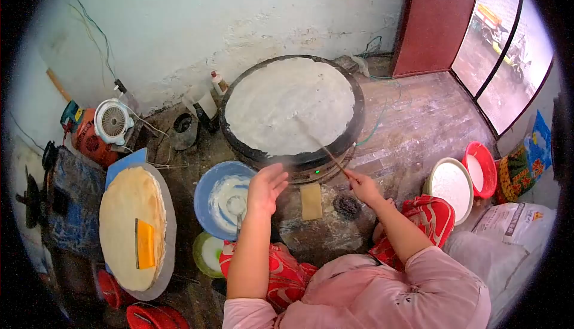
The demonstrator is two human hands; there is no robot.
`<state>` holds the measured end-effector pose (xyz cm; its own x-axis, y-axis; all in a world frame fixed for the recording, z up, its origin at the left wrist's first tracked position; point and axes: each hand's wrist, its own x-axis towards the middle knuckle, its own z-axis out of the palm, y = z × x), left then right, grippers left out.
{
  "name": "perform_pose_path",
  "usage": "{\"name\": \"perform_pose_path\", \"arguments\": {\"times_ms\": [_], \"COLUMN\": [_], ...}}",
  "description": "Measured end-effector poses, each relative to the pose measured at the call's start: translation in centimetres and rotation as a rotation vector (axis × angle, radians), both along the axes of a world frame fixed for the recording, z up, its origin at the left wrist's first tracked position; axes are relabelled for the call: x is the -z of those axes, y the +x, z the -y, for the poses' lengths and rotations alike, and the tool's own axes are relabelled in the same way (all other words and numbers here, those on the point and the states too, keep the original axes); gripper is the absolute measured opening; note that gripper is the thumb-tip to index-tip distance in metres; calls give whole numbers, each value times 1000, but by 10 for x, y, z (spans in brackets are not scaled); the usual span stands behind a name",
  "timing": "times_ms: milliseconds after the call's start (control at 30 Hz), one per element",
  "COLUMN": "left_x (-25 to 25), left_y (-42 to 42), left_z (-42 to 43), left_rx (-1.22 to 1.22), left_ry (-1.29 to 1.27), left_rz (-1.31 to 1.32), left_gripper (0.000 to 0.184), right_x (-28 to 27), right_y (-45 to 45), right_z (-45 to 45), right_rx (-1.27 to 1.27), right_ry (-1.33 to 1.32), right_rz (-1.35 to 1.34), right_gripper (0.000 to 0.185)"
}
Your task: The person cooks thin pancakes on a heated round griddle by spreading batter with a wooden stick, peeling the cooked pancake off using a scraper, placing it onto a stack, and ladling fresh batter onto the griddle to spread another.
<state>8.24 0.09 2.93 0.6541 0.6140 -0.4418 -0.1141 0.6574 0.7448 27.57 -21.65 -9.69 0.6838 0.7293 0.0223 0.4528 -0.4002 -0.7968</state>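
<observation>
- The right hand [363, 188] is closed around a thin wooden stick [330, 154], which slants over the griddle's near right edge; its far end is blurred, so I can't tell whether it touches the batter.
- The left hand [266, 188] is empty, its fingers loosely spread, just off the griddle's near left edge. If the plate is hot, as the green light [317, 172] makes me suspect, a careless dip could burn those fingertips.
- The pale batter sheet [269, 98] covers most of the round black griddle [251, 151], ragged along its near edge. Too much pressure from the stick could tear it or leave thin patches.
- On the floor by the griddle's near edge lie a tan rectangular pad [311, 202] and a dark round scrubber [347, 207].
- Beside the left forearm stands a blue bowl [203, 200] with a ladle [236, 204] at its right side; an elbow swung wide might knock the ladle and spill batter.
- Further left, a yellow scraper [144, 244] lies near the right edge of a stack of flatbreads [125, 209]; a bump could slide it off.
</observation>
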Motion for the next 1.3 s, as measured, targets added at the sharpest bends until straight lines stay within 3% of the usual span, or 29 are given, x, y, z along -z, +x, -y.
{"name": "perform_pose_path", "arguments": {"times_ms": [33,100,167,267,367,400,500,633,800,1100,1233,1300], "left_x": [0,2,4,7,6,8,6,12,8,13,13,8], "left_y": [0,2,2,1,0,0,1,3,8,11,12,10], "left_z": [0,1,2,5,4,3,4,9,13,11,7,6], "left_rx": [3,9,14,12,4,1,-33,-21,0,35,51,38], "left_ry": [0,2,28,20,-10,6,29,39,67,95,120,121], "left_rz": [-7,-12,-25,-36,-36,-51,-66,-73,-101,-71,-106,-100], "left_gripper": [29,29,30,29,30,28,26,29,27,30,30,30], "right_x": [-12,-41,-68,-126,-85,-65,-70,-61,-89,-73,-68,-65], "right_y": [-5,-11,-8,-27,-3,6,15,16,7,33,38,43], "right_z": [0,2,-2,-12,-14,-11,-14,-38,-79,-199,-242,-260], "right_rx": [2,63,-15,13,116,162,199,-46,-84,-171,-127,-90], "right_ry": [-1,-22,2,424,345,296,137,87,9,-38,47,9], "right_rz": [0,-700,-805,-953,-920,-781,-662,-633,-689,-649,-775,-868], "right_gripper": [34,37,48,63,60,55,46,44,46,49,39,50]}}
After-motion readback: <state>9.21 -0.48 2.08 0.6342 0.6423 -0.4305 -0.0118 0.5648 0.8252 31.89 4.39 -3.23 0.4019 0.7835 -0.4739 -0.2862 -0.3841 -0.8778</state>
